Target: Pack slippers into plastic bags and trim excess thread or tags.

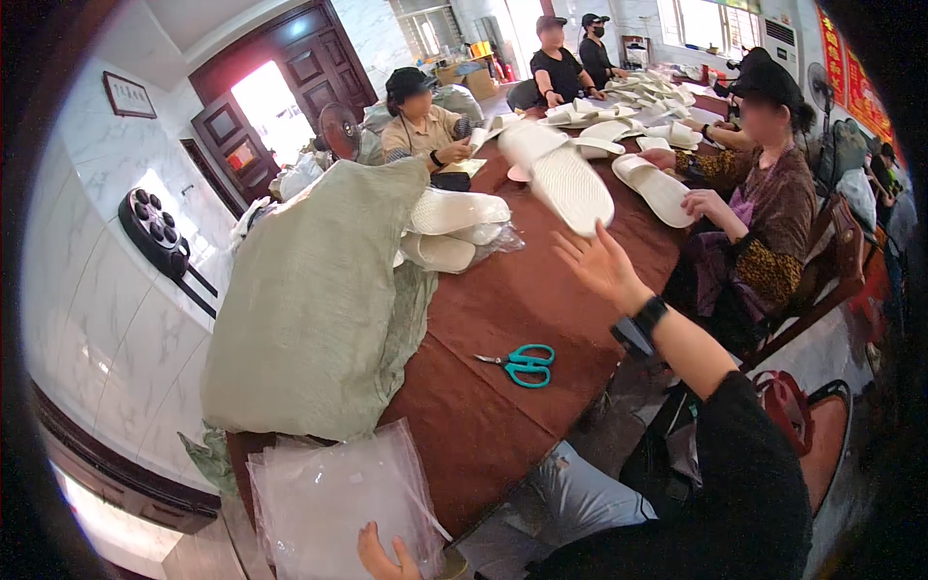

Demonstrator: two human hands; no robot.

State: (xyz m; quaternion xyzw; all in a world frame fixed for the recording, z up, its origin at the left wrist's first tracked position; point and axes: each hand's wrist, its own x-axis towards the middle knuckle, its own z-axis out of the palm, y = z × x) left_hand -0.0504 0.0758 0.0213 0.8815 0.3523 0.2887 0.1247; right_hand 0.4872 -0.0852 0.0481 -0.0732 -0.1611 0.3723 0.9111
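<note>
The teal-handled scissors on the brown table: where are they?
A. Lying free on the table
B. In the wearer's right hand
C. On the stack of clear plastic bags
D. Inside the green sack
A: the teal-handled scissors lie alone on the brown table, no hand touching them.

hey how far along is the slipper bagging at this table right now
Done: nothing visibly bagged by this person. In hand: the right hand reaches toward a white slipper that seems just off its fingertips, while the left hand rests on the stack of clear plastic bags. Left: loose slippers cover the far table, and more spill from the big sack.
</note>
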